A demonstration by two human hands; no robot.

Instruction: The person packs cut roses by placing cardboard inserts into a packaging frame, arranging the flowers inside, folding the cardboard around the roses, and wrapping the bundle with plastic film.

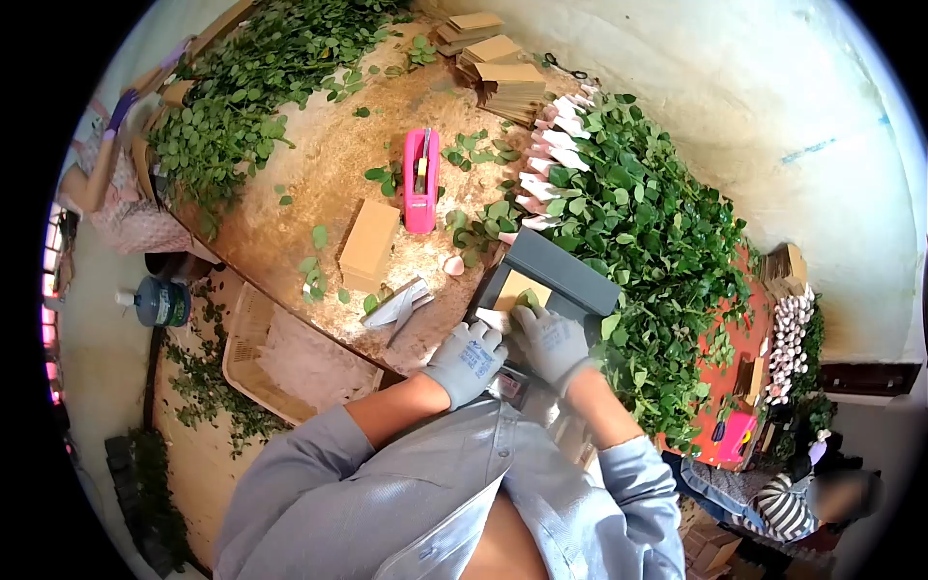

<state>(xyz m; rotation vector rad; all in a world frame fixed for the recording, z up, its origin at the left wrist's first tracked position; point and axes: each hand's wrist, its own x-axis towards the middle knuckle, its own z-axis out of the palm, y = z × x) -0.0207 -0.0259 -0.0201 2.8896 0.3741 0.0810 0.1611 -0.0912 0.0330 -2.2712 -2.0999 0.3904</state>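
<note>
Close to my body stands a dark grey box-like holder (565,274) with a piece of cardboard (525,290) in it. My left hand (467,362), in a grey glove, is at its left edge beside a small white piece (493,319); its fingers are bent, and what they hold is too small to make out. My right hand (553,344), also gloved, is over the holder with its fingers closed around a green leafy stem (528,299). Left of the holder lie white paper strips (398,304) on the table.
A pink stapler (421,182), a cardboard stack (369,242) and loose leaves lie on the table (319,145). Wrapped leafy bundles (648,222) are piled on the right. A plastic crate (290,358) is below the left edge. Other people are at far left and lower right.
</note>
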